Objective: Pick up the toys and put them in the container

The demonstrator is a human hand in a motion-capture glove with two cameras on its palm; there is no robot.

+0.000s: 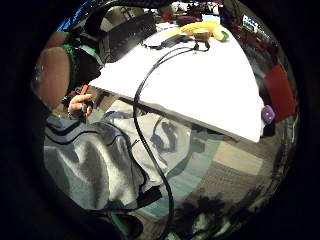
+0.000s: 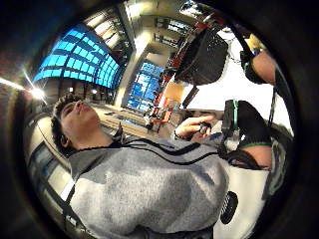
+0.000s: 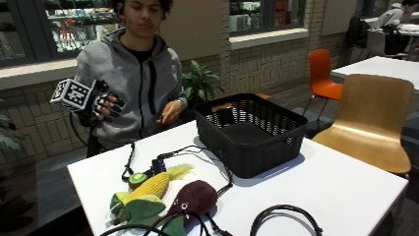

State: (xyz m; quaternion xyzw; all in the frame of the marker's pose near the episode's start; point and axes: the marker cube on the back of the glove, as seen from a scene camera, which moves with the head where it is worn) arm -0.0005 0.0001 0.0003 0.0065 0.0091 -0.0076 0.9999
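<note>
On the white table (image 3: 340,187) the black basket (image 3: 252,132) stands empty, so picking has not begun. Near it, by the front edge, lie the purple eggplant toy (image 3: 193,196) and the corn toy (image 3: 154,184), its long axis slanting toward the basket. The gloved right hand (image 3: 104,105) hangs raised off-table, fingers relaxed, holding nothing; next it must descend to a toy.

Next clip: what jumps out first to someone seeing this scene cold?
A big black basket stands on the white table, nothing visible inside it. Near the table's front edge lie plush toys: a yellow corn cob beside a dark purple eggplant. Behind the table, a person raises the gloved right hand to chest height, away from the toys and holding nothing.
</note>
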